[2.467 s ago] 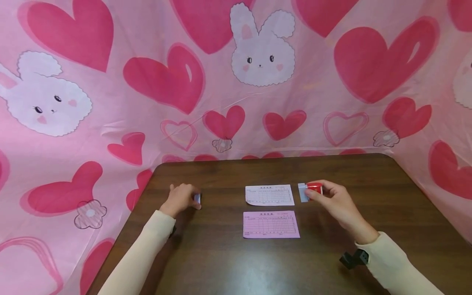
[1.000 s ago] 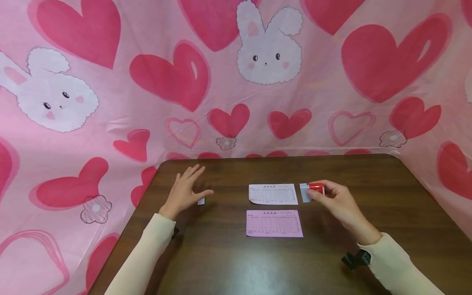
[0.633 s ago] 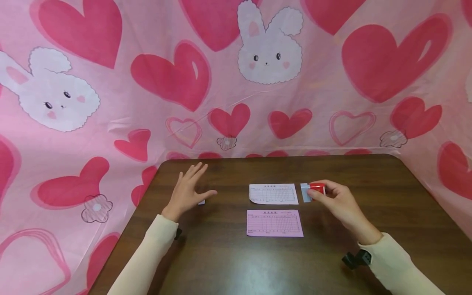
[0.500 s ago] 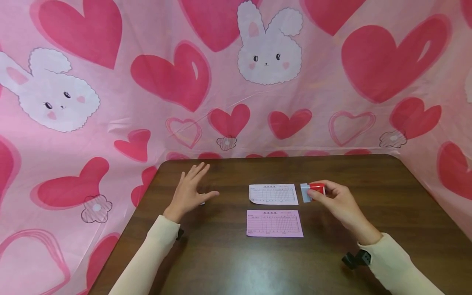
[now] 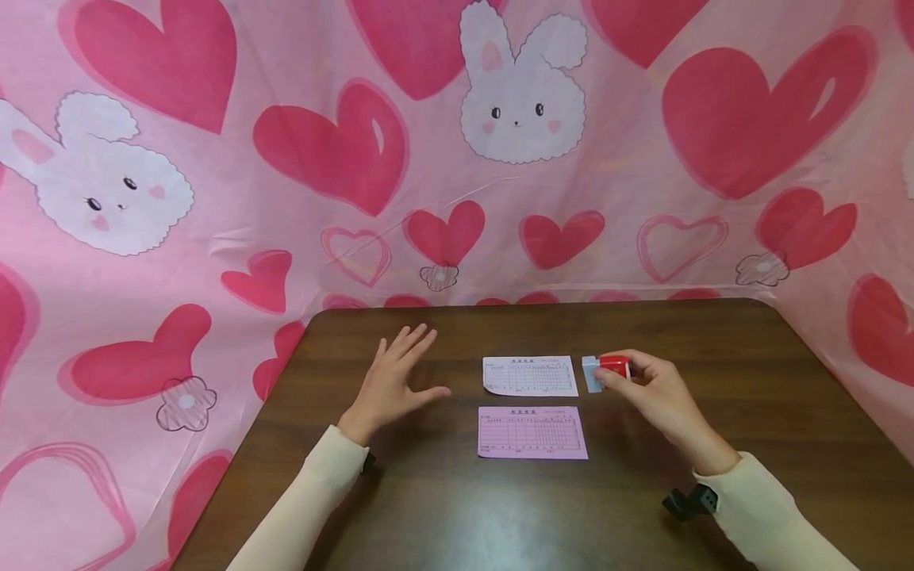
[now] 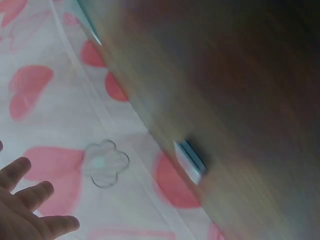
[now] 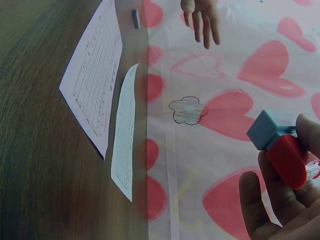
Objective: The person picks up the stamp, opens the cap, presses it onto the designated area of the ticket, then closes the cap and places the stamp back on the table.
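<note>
My right hand (image 5: 658, 392) holds a small red stamp (image 5: 614, 366) with a pale blue-grey block at its left end, just right of a white printed slip (image 5: 528, 376). In the right wrist view the stamp (image 7: 286, 159) is pinched by the thumb and fingers, its block pointing away from the palm. My left hand (image 5: 391, 388) hovers above the table with fingers spread, holding nothing. Nearest the white slip lies a pink printed slip (image 5: 531, 433). A small white-and-dark block (image 6: 189, 161) rests on the table in the left wrist view; the left hand hides it in the head view.
The dark wooden table (image 5: 443, 507) ends at a pink curtain (image 5: 607, 182) printed with hearts and rabbits, along its back and sides. The white slip's near-left corner curls up slightly. Black wrist cameras sit at both cuffs.
My left hand let go of the small block on the table, spread its fingers and moved right toward the slips. The right hand has kept its hold on the stamp, almost still.
</note>
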`<state>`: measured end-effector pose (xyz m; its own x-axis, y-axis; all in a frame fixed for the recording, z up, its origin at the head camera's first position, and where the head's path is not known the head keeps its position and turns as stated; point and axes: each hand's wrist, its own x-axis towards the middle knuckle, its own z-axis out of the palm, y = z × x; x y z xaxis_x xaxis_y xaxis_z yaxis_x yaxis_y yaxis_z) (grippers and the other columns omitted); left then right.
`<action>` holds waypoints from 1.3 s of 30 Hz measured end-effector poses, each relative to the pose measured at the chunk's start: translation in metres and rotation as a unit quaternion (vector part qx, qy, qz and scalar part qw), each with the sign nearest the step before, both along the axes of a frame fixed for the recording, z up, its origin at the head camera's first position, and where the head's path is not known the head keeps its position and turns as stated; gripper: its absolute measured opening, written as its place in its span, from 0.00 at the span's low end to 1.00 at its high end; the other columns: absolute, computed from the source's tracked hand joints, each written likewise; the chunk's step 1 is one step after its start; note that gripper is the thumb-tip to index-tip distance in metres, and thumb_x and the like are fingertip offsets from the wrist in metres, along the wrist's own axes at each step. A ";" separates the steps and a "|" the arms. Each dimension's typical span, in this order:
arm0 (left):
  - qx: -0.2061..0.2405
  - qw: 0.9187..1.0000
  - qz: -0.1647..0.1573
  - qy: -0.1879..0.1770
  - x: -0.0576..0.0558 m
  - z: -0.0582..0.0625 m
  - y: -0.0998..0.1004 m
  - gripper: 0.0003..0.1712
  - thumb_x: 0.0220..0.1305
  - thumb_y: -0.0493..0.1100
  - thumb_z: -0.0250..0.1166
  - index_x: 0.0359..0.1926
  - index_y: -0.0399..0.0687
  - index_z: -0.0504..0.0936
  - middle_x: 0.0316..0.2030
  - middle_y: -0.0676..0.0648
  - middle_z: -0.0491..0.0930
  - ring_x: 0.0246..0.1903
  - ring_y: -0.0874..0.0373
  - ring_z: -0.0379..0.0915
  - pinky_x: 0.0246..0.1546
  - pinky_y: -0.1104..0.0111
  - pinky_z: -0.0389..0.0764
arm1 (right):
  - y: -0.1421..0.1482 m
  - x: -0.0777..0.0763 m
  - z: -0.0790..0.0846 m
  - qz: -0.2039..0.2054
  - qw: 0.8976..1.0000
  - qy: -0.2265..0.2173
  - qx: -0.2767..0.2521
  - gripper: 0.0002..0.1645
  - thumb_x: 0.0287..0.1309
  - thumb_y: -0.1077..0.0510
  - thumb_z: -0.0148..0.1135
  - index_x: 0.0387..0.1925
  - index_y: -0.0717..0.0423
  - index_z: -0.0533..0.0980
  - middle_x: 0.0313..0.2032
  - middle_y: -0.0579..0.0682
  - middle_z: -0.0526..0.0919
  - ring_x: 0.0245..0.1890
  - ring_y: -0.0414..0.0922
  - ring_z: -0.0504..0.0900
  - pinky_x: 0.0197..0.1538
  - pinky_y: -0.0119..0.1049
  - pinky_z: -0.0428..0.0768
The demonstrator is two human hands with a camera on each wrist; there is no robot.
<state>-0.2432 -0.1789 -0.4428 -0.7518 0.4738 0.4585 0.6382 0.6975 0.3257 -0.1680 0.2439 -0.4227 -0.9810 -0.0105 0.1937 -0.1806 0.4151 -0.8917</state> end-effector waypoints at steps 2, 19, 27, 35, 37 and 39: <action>-0.005 1.000 -0.009 0.000 0.002 -0.001 0.006 0.58 0.51 0.62 0.83 0.80 0.55 0.67 0.78 0.45 0.64 0.80 0.40 0.53 0.73 0.29 0.47 | 0.000 0.000 0.000 0.000 1.000 0.003 0.002 0.20 0.69 0.52 0.72 0.53 0.63 0.83 0.38 0.46 0.88 0.36 0.45 0.80 0.38 0.33 0.79; -0.055 0.994 -0.094 -0.001 0.016 -0.007 0.050 0.52 0.57 0.64 0.79 0.79 0.57 0.69 0.79 0.47 0.64 0.79 0.42 0.55 0.72 0.29 0.50 | 0.002 0.001 -0.001 0.000 1.000 0.014 0.014 0.19 0.68 0.53 0.72 0.53 0.62 0.83 0.37 0.48 0.87 0.35 0.44 0.79 0.35 0.33 0.79; -0.075 0.990 -0.119 -0.021 0.020 -0.011 0.067 0.51 0.58 0.64 0.78 0.79 0.59 0.69 0.78 0.46 0.65 0.79 0.42 0.56 0.73 0.30 0.50 | 0.004 0.002 0.000 0.004 1.000 0.025 0.012 0.17 0.68 0.55 0.72 0.52 0.62 0.83 0.37 0.46 0.86 0.34 0.43 0.79 0.34 0.33 0.79; -0.126 0.979 -0.152 -0.044 0.023 -0.012 0.081 0.46 0.62 0.64 0.75 0.77 0.55 0.73 0.78 0.44 0.66 0.78 0.40 0.57 0.72 0.28 0.49 | 0.004 0.001 -0.004 0.006 0.999 0.029 0.020 0.18 0.69 0.54 0.71 0.52 0.62 0.83 0.37 0.48 0.86 0.35 0.44 0.79 0.35 0.33 0.79; -0.136 0.977 -0.158 -0.049 0.023 -0.013 0.083 0.44 0.63 0.64 0.74 0.76 0.55 0.74 0.77 0.44 0.67 0.77 0.42 0.60 0.71 0.27 0.51 | 0.004 0.000 -0.004 0.005 0.999 0.029 0.019 0.17 0.69 0.54 0.71 0.52 0.62 0.83 0.37 0.48 0.86 0.35 0.44 0.80 0.35 0.33 0.80; -0.143 0.975 -0.162 -0.056 0.023 -0.013 0.084 0.42 0.64 0.63 0.74 0.75 0.56 0.76 0.76 0.44 0.68 0.77 0.44 0.62 0.70 0.27 0.52 | 0.004 0.000 -0.003 0.006 0.999 0.031 0.018 0.17 0.68 0.54 0.72 0.52 0.62 0.83 0.37 0.48 0.86 0.34 0.44 0.80 0.34 0.33 0.79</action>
